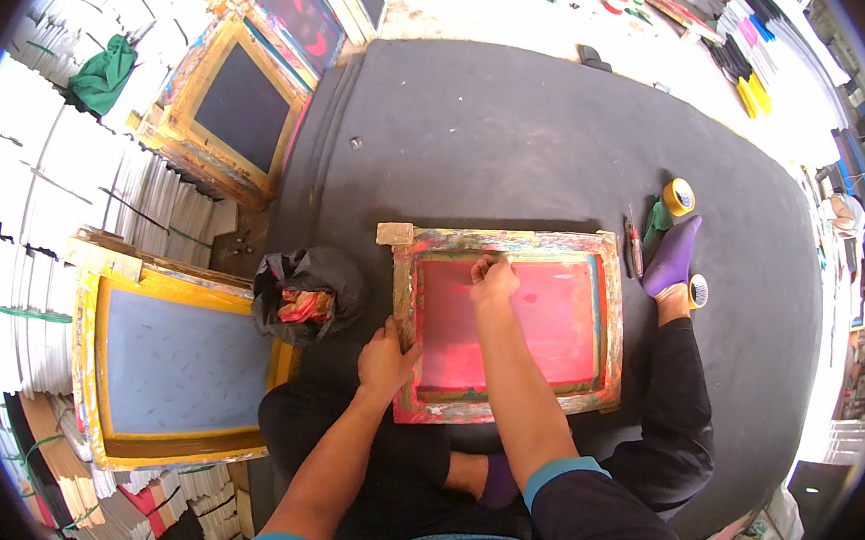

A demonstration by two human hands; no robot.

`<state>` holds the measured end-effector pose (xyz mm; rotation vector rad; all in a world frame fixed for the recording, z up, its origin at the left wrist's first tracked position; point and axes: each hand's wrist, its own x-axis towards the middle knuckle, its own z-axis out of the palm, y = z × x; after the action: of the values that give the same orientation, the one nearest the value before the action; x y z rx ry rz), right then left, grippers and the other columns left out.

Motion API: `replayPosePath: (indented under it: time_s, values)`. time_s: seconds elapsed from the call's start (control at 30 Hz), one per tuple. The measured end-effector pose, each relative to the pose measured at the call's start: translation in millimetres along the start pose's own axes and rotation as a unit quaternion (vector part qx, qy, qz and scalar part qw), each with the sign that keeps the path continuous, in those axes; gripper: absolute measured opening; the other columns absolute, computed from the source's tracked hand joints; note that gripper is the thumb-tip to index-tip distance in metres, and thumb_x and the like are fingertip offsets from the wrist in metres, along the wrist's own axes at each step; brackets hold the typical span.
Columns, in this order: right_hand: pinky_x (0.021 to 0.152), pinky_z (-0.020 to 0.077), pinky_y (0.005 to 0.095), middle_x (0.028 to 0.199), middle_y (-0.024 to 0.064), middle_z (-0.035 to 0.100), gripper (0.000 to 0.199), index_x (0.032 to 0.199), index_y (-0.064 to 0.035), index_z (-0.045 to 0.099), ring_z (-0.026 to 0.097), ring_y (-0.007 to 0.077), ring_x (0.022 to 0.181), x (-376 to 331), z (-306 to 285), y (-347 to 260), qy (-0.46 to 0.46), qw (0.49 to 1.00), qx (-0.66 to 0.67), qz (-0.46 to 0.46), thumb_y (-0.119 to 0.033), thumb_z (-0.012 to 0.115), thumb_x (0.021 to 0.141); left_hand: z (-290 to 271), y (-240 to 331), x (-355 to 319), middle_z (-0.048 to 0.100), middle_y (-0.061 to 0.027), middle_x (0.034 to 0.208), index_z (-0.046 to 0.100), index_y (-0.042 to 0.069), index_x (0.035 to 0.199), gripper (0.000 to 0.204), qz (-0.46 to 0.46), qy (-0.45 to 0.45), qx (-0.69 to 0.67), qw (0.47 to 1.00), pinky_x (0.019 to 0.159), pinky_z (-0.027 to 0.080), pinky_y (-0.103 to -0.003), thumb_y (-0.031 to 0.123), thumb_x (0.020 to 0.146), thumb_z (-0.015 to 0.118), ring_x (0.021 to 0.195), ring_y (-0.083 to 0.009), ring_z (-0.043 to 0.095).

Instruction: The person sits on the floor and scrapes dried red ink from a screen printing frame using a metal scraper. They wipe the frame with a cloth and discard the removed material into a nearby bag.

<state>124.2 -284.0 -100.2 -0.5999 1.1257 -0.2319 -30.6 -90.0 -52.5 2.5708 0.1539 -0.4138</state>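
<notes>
A wooden screen-printing frame (pixel 515 239) with paint-stained edges lies flat in front of me on the dark mat. Its mesh (pixel 453 337) is smeared red and pink, with brownish tape along its inner borders. My left hand (pixel 384 363) grips the frame's left side, thumb on the wood and fingers at the outer edge. Over the far inner border, my right hand (pixel 494 277) has its fingers pinched together against the mesh and tape. Whatever those fingertips hold, if anything, is hidden.
A black plastic bag (pixel 344 276) with crumpled red scraps stands left of the frame. Beside it leans a yellow-edged screen (pixel 186 353). Yellow tape rolls (pixel 678 197) and a red-handled tool (pixel 636 252) lie near my purple-socked foot (pixel 669 256). Paper stacks (pixel 20 291) line the left.
</notes>
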Motion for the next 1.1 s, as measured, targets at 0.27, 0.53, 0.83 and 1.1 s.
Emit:
replayPosePath:
  time_s: [0.27, 0.53, 0.83, 1.1]
  values:
    - [0.052, 0.0512, 0.0303, 0.086, 0.0105, 0.071, 0.021, 0.105, -0.0035, 0.056, 0.061, 0.0167, 0.059, -10, -10, -11, -0.059, 0.998, -0.032, -0.014, -0.021, 0.047, 0.111, -3, 3, -1, 0.068, -0.0287, 0.116, 0.048, -0.009, 0.144, 0.081, 0.009, 0.012, 0.001, 1.0, 0.086, 0.058, -0.051, 0.038, 0.085, 0.077, 0.101, -0.0446, 0.071]
    - [0.049, 0.0438, 0.0316, 0.094, 0.0153, 0.074, 0.03, 0.108, 0.001, 0.061, 0.058, 0.0177, 0.06, 4, -1, -19, -0.018, 0.996, 0.062, 0.055, -0.022, 0.042, 0.112, 0, 3, -2, 0.07, -0.0291, 0.11, 0.054, -0.006, 0.139, 0.073, 0.015, 0.039, 0.0, 0.999, 0.085, 0.058, -0.052, 0.037, 0.084, 0.076, 0.098, -0.0462, 0.071]
    - [0.044, 0.042, 0.0301, 0.072, 0.0083, 0.068, 0.029, 0.086, -0.0039, 0.067, 0.058, 0.016, 0.053, 11, 25, 0, 0.101, 0.994, -0.045, -0.005, -0.016, 0.048, 0.103, -1, 0, -2, 0.069, -0.0282, 0.116, 0.051, -0.007, 0.144, 0.08, 0.004, 0.023, 0.007, 1.0, 0.086, 0.059, -0.05, 0.039, 0.084, 0.077, 0.099, -0.0444, 0.072]
    - [0.069, 0.0559, 0.0539, 0.081, 0.027, 0.072, 0.023, 0.086, 0.0042, 0.069, 0.071, 0.0443, 0.076, 68, 7, 19, 0.203, 0.891, -0.31, -0.264, -0.013, 0.056, 0.094, 4, 8, 1, 0.069, -0.0281, 0.115, 0.051, -0.007, 0.143, 0.08, 0.018, 0.02, 0.006, 1.0, 0.085, 0.059, -0.051, 0.04, 0.084, 0.076, 0.099, -0.0444, 0.072]
